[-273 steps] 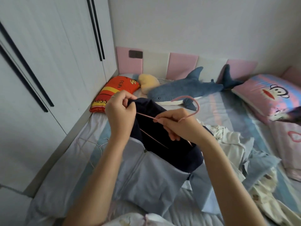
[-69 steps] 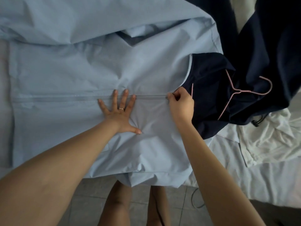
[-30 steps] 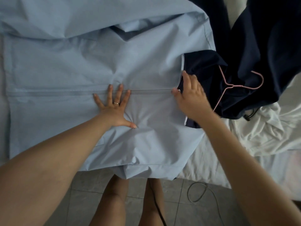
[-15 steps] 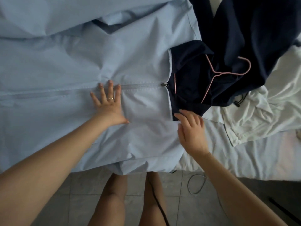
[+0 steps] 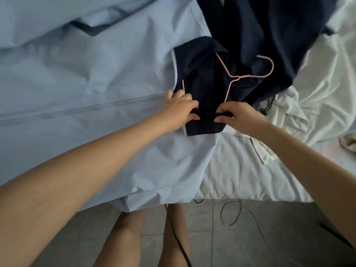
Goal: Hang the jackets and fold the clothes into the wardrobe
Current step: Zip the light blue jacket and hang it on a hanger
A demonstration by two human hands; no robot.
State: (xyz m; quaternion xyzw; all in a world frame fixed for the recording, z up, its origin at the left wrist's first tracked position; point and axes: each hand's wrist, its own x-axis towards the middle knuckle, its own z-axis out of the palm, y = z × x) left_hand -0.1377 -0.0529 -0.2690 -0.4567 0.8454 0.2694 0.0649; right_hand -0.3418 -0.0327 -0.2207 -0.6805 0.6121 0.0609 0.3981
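Where the jacket (image 5: 96,83) lies: spread flat on the bed (image 5: 240,170), light blue front up, zip closed, one side hanging over the bed's edge.
Left hand (image 5: 179,109): ring on one finger, fingers curled, pinching the navy collar (image 5: 204,83) at the top of the zip.
Right hand (image 5: 238,114): thumb and fingers pinching the same navy fold, just beside the left hand.
Hanger (image 5: 240,76): pink wire, arms tucked inside the neck, hook lying on the navy hood (image 5: 260,26).
White clothes (image 5: 317,83): crumpled on the bed, right of the jacket.
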